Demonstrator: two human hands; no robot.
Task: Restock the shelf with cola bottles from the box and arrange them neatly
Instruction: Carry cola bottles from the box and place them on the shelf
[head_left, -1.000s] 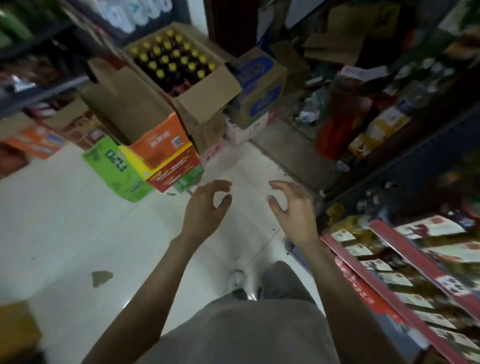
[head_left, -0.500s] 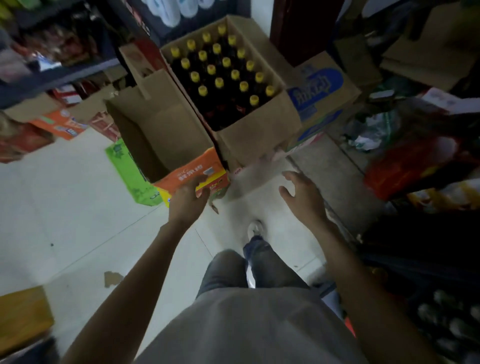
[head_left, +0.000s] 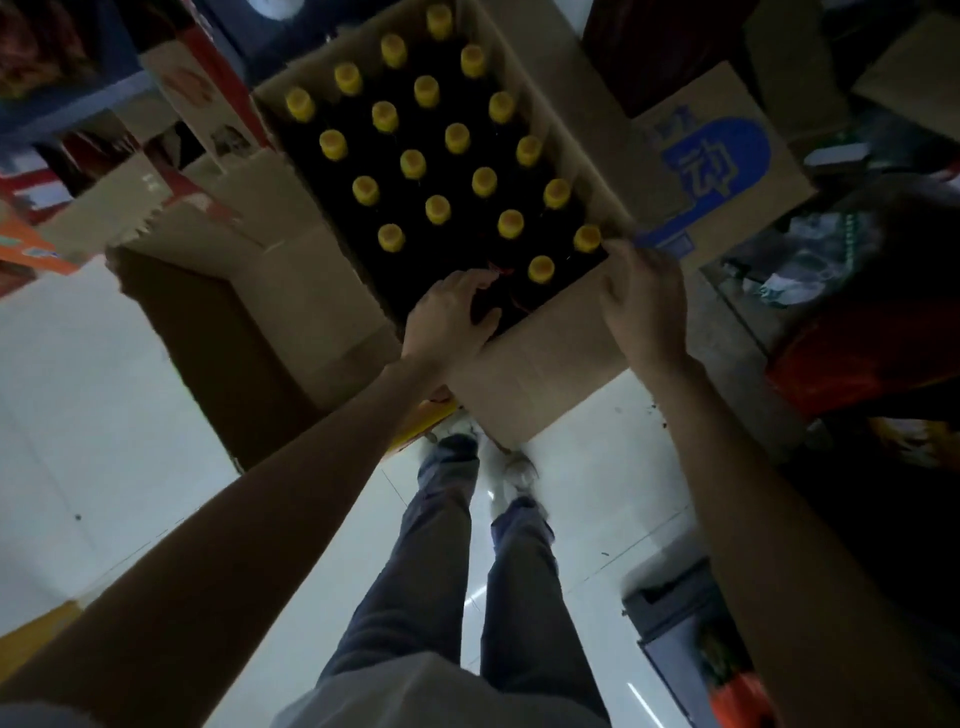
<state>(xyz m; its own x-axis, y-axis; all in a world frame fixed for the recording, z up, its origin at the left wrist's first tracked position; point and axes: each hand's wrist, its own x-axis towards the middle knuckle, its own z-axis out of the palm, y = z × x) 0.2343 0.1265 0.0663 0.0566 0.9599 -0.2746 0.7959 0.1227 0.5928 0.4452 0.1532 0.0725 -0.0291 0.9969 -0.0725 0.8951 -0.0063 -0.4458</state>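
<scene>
Cola bottles (head_left: 437, 209) are packed upright in the open box (head_left: 540, 364) on the floor, dark glass-looking bodies, yellow caps. Probably heavy and slick, so grab by the neck under the cap. Left hand (head_left: 447, 317) reaches into the near edge's gap, fingers loose; right hand (head_left: 641, 296) curls over the near right corner.

Bottles (head_left: 437, 209) stand in rows in the box (head_left: 535, 364), an empty carton (head_left: 291, 291) to its left and another carton (head_left: 727, 171) to its right.
</scene>
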